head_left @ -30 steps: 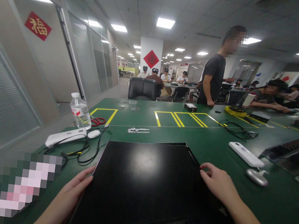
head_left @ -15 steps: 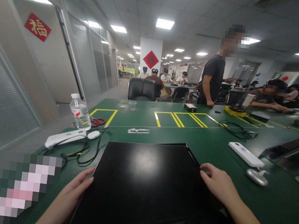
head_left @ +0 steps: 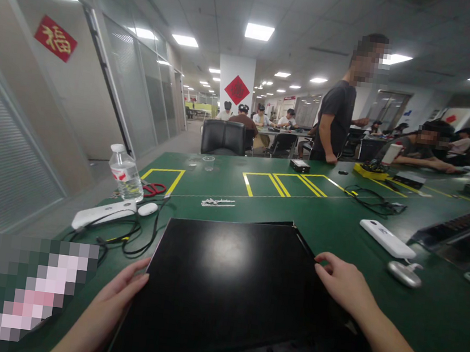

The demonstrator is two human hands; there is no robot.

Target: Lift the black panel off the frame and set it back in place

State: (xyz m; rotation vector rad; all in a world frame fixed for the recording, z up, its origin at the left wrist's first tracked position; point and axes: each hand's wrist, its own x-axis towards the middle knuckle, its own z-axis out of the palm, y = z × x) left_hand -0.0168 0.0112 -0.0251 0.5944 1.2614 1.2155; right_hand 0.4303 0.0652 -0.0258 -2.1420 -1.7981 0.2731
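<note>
A large black rectangular panel (head_left: 221, 288) lies in front of me above the green table, its glossy top catching a round patch of light. Along its far right corner runs a thin raised edge, and dark parts I cannot make out show at its near end. My left hand (head_left: 120, 293) grips the left edge, thumb on the side and fingers partly hidden beneath. On the opposite edge, thumb and fingers of my right hand (head_left: 342, 280) pinch the rim. The panel's underside is hidden.
On the green table (head_left: 197, 240) at left are a water bottle (head_left: 126, 174), red-handled scissors (head_left: 154, 189), a white power bank (head_left: 104, 214) and black cables (head_left: 135, 249). Another white power bank (head_left: 385, 238) and a silver mouse-like device (head_left: 404, 273) lie right. A person (head_left: 337, 114) stands across the table.
Almost nothing differs. The whole scene has shifted slightly upward in view, while both hands keep their places on the panel's edges.
</note>
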